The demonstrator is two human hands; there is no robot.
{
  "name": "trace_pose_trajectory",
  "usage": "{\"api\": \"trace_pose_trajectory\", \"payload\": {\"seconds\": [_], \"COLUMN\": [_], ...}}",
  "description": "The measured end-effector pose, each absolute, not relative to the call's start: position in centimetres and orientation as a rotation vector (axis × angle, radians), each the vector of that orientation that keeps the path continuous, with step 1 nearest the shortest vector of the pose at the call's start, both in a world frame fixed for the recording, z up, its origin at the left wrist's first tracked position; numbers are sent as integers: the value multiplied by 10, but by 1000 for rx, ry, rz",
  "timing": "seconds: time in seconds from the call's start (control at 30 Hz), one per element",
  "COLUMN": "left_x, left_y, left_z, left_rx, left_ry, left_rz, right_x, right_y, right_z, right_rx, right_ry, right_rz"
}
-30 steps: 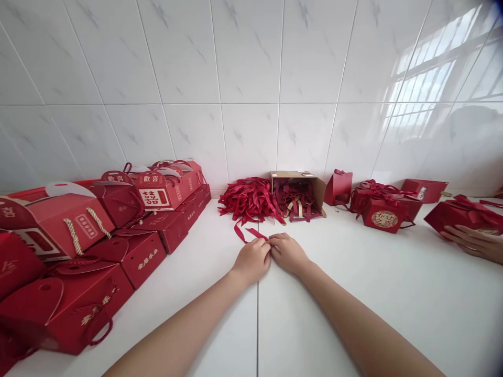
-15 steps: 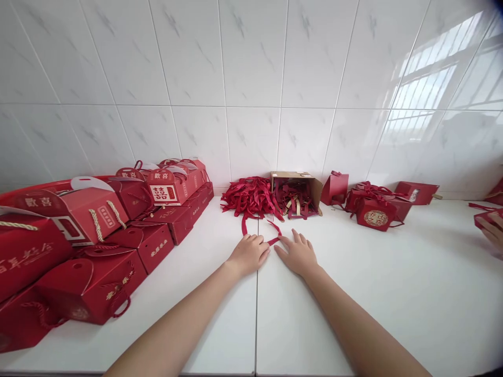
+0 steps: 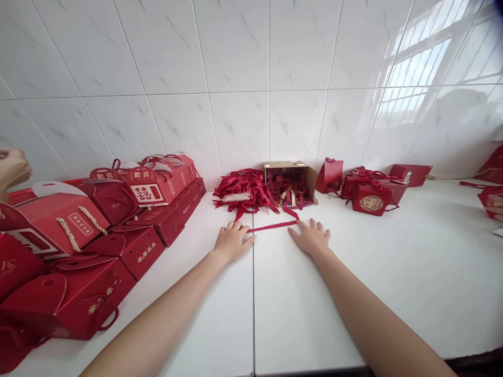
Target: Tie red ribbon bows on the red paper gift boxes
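A red ribbon lies stretched almost straight on the white table between my two hands, its ends curving away toward the back. My left hand rests flat with spread fingers, the fingertips on the ribbon's left part. At the other end, my right hand also lies flat, its thumb and fingers apart and touching the ribbon. Just beyond them is a heap of red ribbons, with a blurred pale streak across its front. Beside it, a cardboard box on its side holds dark red and gold ribbon pieces.
Red gift boxes are stacked along the left. Several smaller red boxes stand at the back right. Another person's hand shows at the left edge. The tiled wall borders the table behind.
My hands have moved apart, and the ribbon between them has gone from a loose curve to a nearly straight line. Another person's hand has appeared at the left. The view has shifted slightly.
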State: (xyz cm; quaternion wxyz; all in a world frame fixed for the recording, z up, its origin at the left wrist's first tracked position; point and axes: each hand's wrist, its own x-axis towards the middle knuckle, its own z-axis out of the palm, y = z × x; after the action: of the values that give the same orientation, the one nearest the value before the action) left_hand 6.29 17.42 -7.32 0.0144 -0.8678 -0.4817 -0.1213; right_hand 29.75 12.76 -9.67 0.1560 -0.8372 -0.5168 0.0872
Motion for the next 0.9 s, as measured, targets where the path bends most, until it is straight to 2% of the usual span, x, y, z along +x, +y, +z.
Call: {"api": "trace_pose_trajectory", "payload": {"seconds": [0.23,0.4,0.57,0.73,0.9], "left_x": [59,51,47,48,46], "left_y": [181,192,194,194,204], "left_z": [-77,-76,-76,-80,-85], "left_rx": [-2444,-2270,-2269,-2292,-2230], "left_ry": [-1737,-1901,-1846,-1760,-1924], "left_rz": [-347,-397,-458,-539,-627], "right_x": [298,304,310,307,315], "right_y": [133,136,139,145,154], "right_z": [-105,-102,-99,-113,-122], "right_rx": [-2361,-2247,-2008,-1753,-1651], "right_ry": [-1428,-1362,-1407,-1566,-1541], "right_rz": [210,57,-69,3,140]}}
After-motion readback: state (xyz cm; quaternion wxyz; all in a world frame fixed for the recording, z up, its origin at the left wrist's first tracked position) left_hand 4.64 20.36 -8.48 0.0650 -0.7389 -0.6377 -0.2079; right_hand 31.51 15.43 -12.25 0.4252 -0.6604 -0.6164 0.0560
